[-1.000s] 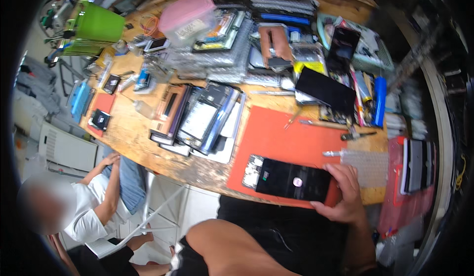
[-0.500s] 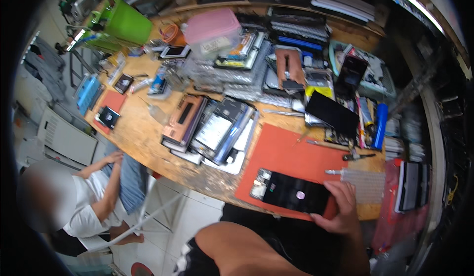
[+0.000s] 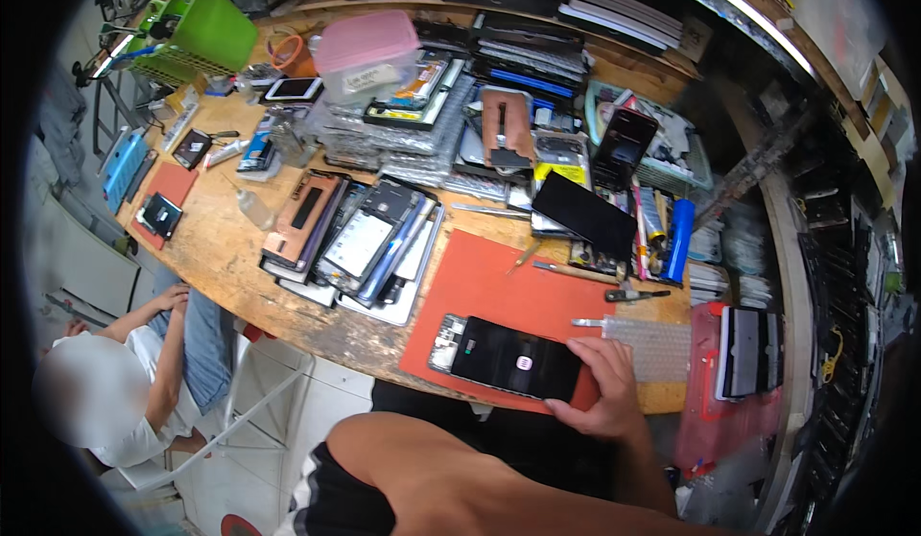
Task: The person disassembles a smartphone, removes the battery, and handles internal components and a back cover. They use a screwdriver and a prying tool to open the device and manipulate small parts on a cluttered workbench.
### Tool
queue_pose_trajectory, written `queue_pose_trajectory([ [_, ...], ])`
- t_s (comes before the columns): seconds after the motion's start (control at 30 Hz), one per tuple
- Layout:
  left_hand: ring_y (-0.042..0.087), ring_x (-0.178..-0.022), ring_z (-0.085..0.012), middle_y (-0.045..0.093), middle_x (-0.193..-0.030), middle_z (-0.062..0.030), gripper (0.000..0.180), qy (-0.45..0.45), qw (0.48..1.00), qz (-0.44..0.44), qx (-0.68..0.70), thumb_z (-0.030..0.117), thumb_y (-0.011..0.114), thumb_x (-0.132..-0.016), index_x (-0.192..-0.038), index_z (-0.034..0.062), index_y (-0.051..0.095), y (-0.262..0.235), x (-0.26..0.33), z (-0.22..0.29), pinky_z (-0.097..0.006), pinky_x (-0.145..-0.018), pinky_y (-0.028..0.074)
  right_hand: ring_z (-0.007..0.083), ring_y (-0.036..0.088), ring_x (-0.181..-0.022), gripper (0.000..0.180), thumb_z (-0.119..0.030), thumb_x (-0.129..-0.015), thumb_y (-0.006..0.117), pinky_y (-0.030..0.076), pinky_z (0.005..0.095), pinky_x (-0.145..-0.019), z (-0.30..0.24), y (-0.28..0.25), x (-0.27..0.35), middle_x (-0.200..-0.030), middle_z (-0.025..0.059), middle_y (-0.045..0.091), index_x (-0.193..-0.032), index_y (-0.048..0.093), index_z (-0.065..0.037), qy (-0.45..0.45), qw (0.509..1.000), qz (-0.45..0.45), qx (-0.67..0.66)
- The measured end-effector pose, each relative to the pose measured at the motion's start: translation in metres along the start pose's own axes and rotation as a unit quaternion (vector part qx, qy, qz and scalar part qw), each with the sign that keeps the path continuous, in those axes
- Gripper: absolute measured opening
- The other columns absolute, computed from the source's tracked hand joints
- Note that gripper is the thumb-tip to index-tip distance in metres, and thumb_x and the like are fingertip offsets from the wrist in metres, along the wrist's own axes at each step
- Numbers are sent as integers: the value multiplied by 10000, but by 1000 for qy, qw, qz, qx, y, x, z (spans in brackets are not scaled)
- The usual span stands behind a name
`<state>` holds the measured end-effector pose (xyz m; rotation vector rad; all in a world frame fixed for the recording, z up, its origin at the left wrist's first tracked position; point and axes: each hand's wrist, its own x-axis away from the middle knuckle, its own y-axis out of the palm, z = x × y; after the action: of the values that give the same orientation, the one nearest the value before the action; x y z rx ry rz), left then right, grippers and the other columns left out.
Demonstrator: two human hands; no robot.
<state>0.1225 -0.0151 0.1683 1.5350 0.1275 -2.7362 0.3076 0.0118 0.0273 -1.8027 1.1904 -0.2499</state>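
Observation:
On the orange mat [image 3: 480, 267] at the table's front edge lies a smartphone [image 3: 499, 361]. Its black screen is lit, with a small round pale icon and a green mark. At its left end a strip of silvery inner parts [image 3: 446, 342] is exposed. My right hand [image 3: 602, 387] grips the phone's right end, thumb at the near edge and fingers at the far edge. Beyond the phone lie a thin tweezer-like tool [image 3: 523, 260] and a brush-like tool [image 3: 576, 272]. My left hand does not show; bare skin of my body fills the lower edge.
Stacked phones and tablets [image 3: 369, 238] stand left of the mat. Bubble wrap [image 3: 648, 349] lies to its right. Behind are a black screen panel [image 3: 583, 212], a blue tube [image 3: 678, 240] and a pink-lidded box [image 3: 369, 51]. A seated person [image 3: 144, 392] is at the left.
The whole view has shifted, so the table and everything on it appear farther left. My right hand keeps its grip on the phone, which stays on the mat.

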Motion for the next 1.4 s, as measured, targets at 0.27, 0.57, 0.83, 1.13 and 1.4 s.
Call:
queue_pose_trajectory([
  [0.27,722,-908,-336,702,-920,-145,182,-75,993,-43,-82,168,656,-960,-1079,31,671,5,-7,-2,-435,-810,582,380,637,-1156,794,-302,-702,976,438,492,-1027,6,9,5,-1294,151,681,-1383,664,-37,-25,1000,17,2],
  [0.57,737,-933,-368,722,-936,-157,206,-263,791,-51,-551,183,646,-985,-1108,22,681,-100,2,15,-447,-818,590,372,568,-1378,711,-337,-842,894,429,496,-1124,7,15,6,-1428,179,634,-1425,638,-22,-85,993,-36,79],
  [0.83,768,-929,-209,791,-1002,-127,237,-343,726,270,-532,175,636,-1089,-1161,-23,743,-194,108,33,-360,-840,592,354,574,-1282,817,-342,-802,875,457,479,-1092,-13,6,-33,-1342,167,628,-1477,586,15,-118,989,-80,31],
  [1.13,719,-852,-130,764,-910,-72,228,-269,683,451,-507,153,618,-1094,-1113,-22,764,-219,159,-1,-312,-779,577,347,558,-1303,810,-350,-777,863,438,487,-1097,42,2,-91,-1383,146,605,-1477,602,-36,-158,981,-89,74],
  [1.4,742,-926,-408,763,-980,-182,165,-348,618,262,-654,160,664,-1005,-1050,29,754,-188,152,-2,-496,-815,587,345,617,-1202,631,-356,-853,826,482,469,-1035,46,-19,-151,-1244,158,650,-1365,666,-22,-166,982,-95,0],
])
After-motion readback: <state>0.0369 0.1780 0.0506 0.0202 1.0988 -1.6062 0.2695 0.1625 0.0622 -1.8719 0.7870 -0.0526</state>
